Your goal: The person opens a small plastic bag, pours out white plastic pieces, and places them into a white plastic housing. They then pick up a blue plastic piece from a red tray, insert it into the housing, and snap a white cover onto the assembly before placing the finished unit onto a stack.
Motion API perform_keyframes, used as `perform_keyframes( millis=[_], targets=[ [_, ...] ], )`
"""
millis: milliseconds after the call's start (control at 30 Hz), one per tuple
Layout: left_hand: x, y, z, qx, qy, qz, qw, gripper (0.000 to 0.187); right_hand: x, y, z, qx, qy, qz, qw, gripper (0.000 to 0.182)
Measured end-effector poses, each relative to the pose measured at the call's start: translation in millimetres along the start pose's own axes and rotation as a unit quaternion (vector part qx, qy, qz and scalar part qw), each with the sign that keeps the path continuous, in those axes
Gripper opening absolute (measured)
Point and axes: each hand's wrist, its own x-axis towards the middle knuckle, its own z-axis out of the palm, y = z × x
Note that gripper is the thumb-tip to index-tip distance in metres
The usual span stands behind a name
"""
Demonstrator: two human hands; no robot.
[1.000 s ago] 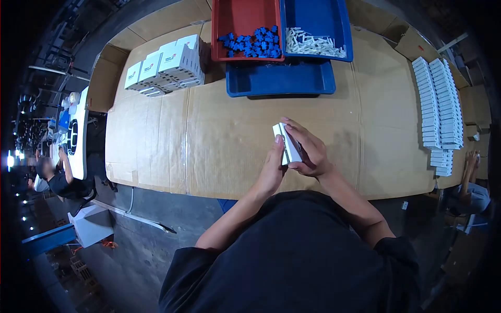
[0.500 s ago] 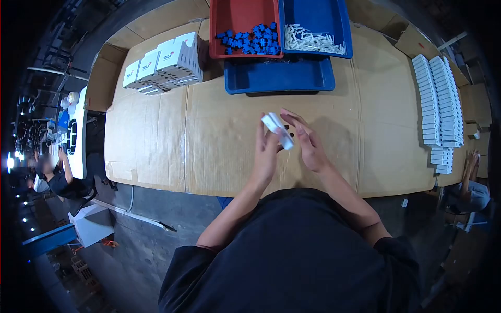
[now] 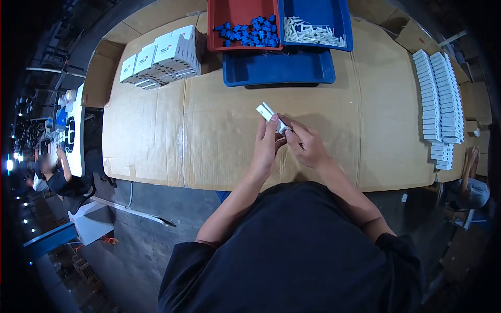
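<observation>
A small white plastic housing [image 3: 267, 111] is held tilted above the cardboard-covered table, its upper left end sticking out past my fingers. My left hand [image 3: 267, 143] grips it from the left, thumb on top. From the right, the fingers of my right hand [image 3: 307, 145] are closed on its lower right end. That end is mostly covered by my fingers, so I cannot see whether a smaller part is there.
Beyond my hands stand a red bin [image 3: 213, 31] of blue plastic pieces, a blue bin [image 3: 346, 26] of white slender pieces, and a lower blue tray [image 3: 279, 70]. White stacked blocks [image 3: 162, 55] are at left, long white stacks [image 3: 441, 99] at right. A person [image 3: 62, 180] sits far left.
My right hand has closed from an open pose beside the white housing onto its lower right end. The housing has turned and shifted slightly to the upper left.
</observation>
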Motion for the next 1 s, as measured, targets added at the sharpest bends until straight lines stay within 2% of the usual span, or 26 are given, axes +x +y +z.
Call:
perform_keyframes(
  millis=[100, 200, 400, 600, 733, 833, 933, 1000],
  targets=[
    [0.2, -2.4, 1.2, 0.001, 0.008, 0.002, 1.0, 0.041, 1.5, 2.1, 9.7, -0.006, 0.056, -0.042, 0.998, 0.038],
    [0.4, -5.3, 3.0, -0.001, 0.015, 0.003, 1.0, 0.04, 1.6, -2.2, 8.5, -0.058, 0.038, -0.031, 0.997, 0.036],
    [-1.5, -5.2, 7.2, 0.001, 0.038, -0.005, 0.999, 0.038, -2.5, 3.6, 15.1, -0.085, 0.066, -0.04, 0.993, 0.033],
    [-2.3, -3.6, 9.6, -0.01, 0.046, -0.008, 0.999, 0.039, 0.8, 7.0, 19.2, -0.044, 0.088, -0.075, 0.992, 0.031],
    [-1.8, -5.9, 3.6, -0.019, 0.036, -0.021, 0.999, 0.028, -1.2, 11.3, 19.4, -0.092, 0.083, -0.089, 0.988, 0.031],
    [-4.0, -6.0, 7.1, -0.025, 0.046, -0.007, 0.999, 0.037, -1.0, 11.6, 19.6, -0.098, 0.082, -0.101, 0.987, 0.032],
    [-4.5, -6.5, 7.0, -0.032, 0.042, -0.006, 0.999, 0.037, -0.2, 12.3, 20.0, -0.102, 0.087, -0.111, 0.985, 0.031],
    [-4.5, -7.8, 4.4, -0.029, 0.041, -0.015, 0.999, 0.031, -1.1, 12.6, 20.7, -0.109, 0.093, -0.12, 0.982, 0.031]
  ],
)
